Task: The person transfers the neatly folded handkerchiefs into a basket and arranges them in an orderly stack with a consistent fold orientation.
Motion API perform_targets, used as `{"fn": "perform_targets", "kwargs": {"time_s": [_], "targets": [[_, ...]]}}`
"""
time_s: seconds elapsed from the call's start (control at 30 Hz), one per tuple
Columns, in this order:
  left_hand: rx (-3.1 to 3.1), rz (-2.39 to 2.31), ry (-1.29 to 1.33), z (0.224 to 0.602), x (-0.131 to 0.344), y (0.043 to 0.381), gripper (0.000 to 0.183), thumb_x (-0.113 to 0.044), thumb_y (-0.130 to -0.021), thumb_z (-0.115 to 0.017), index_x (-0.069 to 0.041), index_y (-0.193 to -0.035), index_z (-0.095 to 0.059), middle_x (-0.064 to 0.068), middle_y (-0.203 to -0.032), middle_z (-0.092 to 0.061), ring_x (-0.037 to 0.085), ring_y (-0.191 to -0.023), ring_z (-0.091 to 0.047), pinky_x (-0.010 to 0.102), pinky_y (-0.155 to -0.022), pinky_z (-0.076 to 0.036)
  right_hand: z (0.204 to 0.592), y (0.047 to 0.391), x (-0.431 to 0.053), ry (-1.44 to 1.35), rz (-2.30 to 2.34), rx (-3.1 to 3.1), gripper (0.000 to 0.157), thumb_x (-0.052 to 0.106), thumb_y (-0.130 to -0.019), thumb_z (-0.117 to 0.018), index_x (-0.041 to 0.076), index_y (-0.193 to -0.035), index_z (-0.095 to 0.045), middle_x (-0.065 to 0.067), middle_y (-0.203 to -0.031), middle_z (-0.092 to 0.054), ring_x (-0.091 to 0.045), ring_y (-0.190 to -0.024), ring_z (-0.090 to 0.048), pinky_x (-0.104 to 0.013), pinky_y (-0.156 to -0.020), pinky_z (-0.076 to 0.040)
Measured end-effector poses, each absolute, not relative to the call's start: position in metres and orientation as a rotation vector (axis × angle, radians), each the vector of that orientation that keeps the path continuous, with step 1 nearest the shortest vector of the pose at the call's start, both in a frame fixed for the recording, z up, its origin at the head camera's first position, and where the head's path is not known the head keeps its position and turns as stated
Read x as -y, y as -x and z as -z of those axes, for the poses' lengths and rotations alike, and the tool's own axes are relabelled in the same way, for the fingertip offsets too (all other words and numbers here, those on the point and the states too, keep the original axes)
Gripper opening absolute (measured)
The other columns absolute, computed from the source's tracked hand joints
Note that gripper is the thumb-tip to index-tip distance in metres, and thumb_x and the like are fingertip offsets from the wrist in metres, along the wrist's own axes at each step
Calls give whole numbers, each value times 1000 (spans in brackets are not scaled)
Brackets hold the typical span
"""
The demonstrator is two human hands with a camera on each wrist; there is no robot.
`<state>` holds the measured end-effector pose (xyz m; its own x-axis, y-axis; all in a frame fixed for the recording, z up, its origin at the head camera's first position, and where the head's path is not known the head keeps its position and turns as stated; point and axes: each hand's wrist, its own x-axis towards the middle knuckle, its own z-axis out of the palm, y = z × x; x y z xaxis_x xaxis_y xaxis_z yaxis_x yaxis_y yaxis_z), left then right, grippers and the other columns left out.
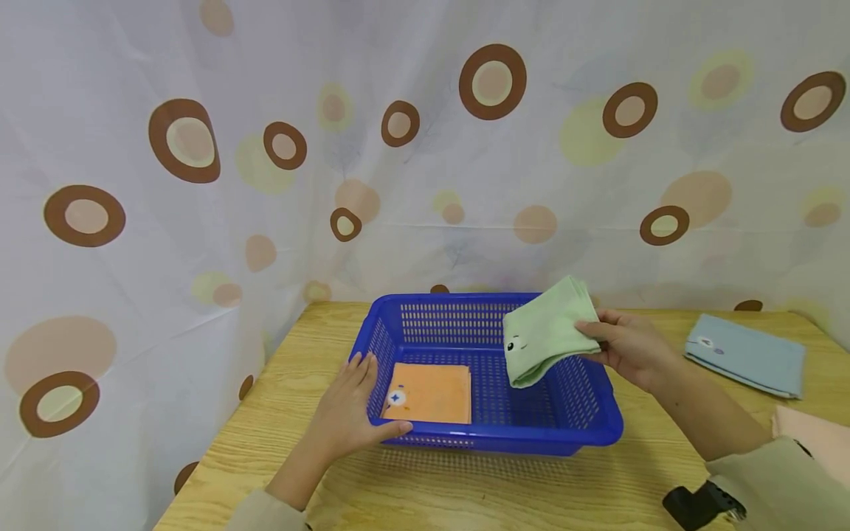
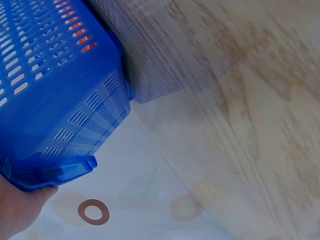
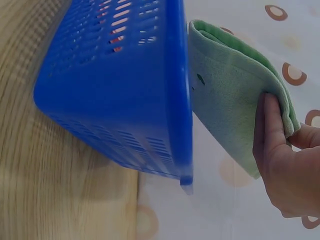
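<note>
A folded light green towel (image 1: pixel 547 332) with a small face on one corner is pinched in my right hand (image 1: pixel 631 346). It hangs tilted over the right part of a blue plastic basket (image 1: pixel 498 429). The right wrist view shows the towel (image 3: pixel 225 85) above the basket rim (image 3: pixel 180 100), with fingers on one face and the thumb mostly hidden. My left hand (image 1: pixel 345 413) rests on the basket's front left corner, fingers straight along the left rim and thumb over the front rim. Inside the basket's left side lies a folded orange towel (image 1: pixel 434 394), flat.
A folded blue towel (image 1: pixel 750 358) lies on the wooden table (image 1: pixel 491 490) to the right of the basket. Nearer the right edge, a pale pink cloth (image 1: pixel 813 439) is partly hidden by my sleeve. Behind the table hangs a patterned curtain (image 1: pixel 425 184).
</note>
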<state>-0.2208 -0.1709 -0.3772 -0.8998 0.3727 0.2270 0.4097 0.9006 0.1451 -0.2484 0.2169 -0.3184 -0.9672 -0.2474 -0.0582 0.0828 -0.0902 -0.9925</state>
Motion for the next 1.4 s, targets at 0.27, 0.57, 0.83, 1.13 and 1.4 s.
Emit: {"fn": "perform_targets", "kwargs": {"time_s": [0.27,0.57,0.83,1.13,1.4], "targets": [[2866,277,601,378,170,221,109,-74,-71,-50,8,-140,-26,22,-147,-25,36,-140,-14,44,-116,-15,322,246,-207,156,2108,-1981,37,18,-91,-56,0,-120,-41,9,-87,-63,-5,-79,-65,-21,-73,-55],[2840,274,603,379,170,222,109,-74,-70,-51,8,-139,-28,22,-147,-26,37,-139,-16,44,-115,-17,333,246,-195,164,2069,-2003,34,13,-92,-52,-5,-119,-41,8,-85,-61,-4,-76,-63,-20,-71,-54],[2846,276,603,379,172,219,109,-72,-71,-52,9,-139,-26,23,-147,-25,37,-139,-16,45,-115,-16,341,244,-178,173,1952,-2081,48,12,-94,-48,-16,-128,-30,4,-90,-58,-5,-79,-61,-24,-76,-55],[2843,281,597,381,173,222,109,-72,-70,-52,8,-139,-27,22,-147,-26,37,-139,-16,45,-115,-17,350,243,-166,185,1906,-2088,37,7,-94,-45,-17,-122,-35,-1,-90,-58,-8,-78,-61,-28,-76,-55],[2836,285,603,380,171,221,108,-72,-70,-53,8,-139,-27,22,-146,-26,36,-139,-16,45,-115,-16,354,241,-159,141,1879,-2119,38,6,-94,-43,-18,-123,-35,-6,-94,-58,-10,-79,-61,-32,-78,-56]]}}
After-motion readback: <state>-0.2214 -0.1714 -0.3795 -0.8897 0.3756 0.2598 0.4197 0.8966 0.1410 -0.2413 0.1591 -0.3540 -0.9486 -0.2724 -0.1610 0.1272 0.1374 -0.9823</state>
